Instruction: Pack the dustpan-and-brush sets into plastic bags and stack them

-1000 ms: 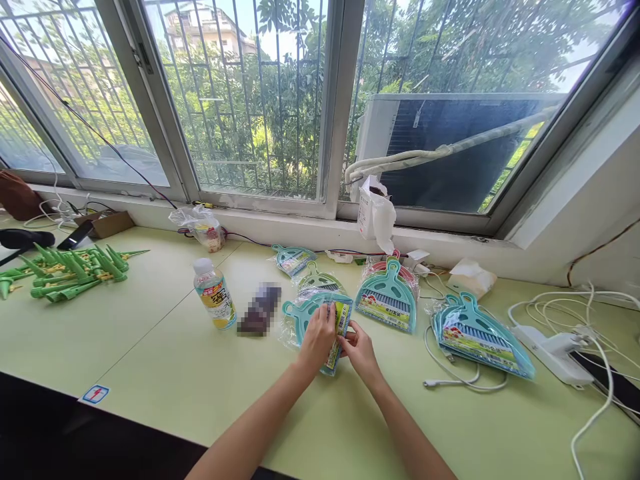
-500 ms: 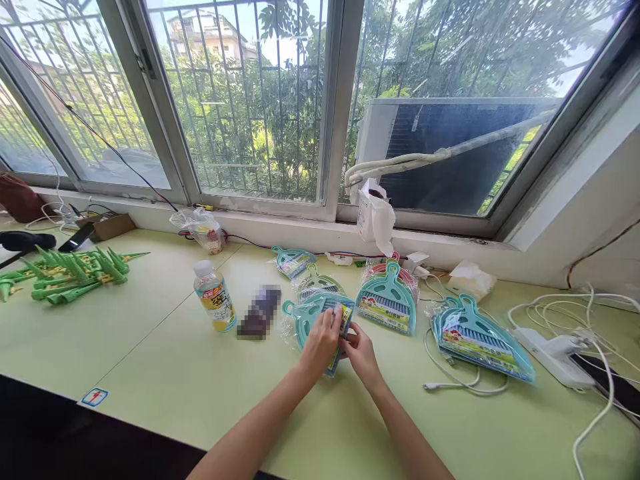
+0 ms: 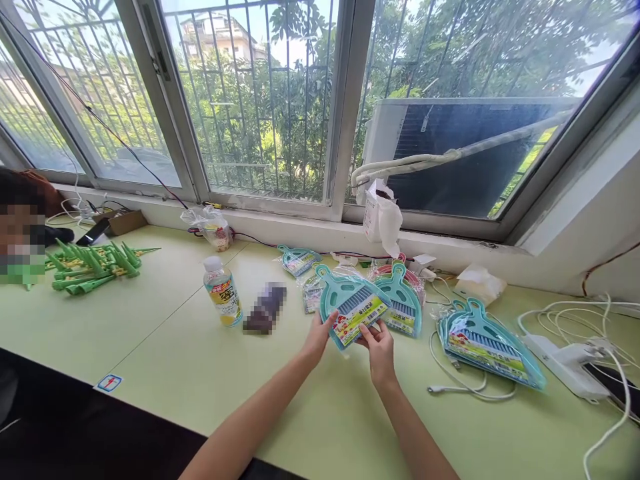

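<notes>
Windowside worktable, daylight: a teal dustpan-and-brush set (image 3: 340, 290) in clear wrap has just been swung round between two bare hands, its handle now pointing away and its printed label turned up toward the wearer. The left hand (image 3: 315, 341) pinches the near left edge, thumb on the front; the right hand (image 3: 381, 352) grips the lower right side, fingers closed on the label's border. That leaves the set steadied from both sides, its front in plain view over the pale green table (image 3: 175, 380). Another wrapped teal set (image 3: 413, 310) lies just behind and to the right, partly covered. Left of the hands stands a labelled bottle (image 3: 223, 293) — and, at far left, a person (image 3: 20, 223) has come into view.
</notes>
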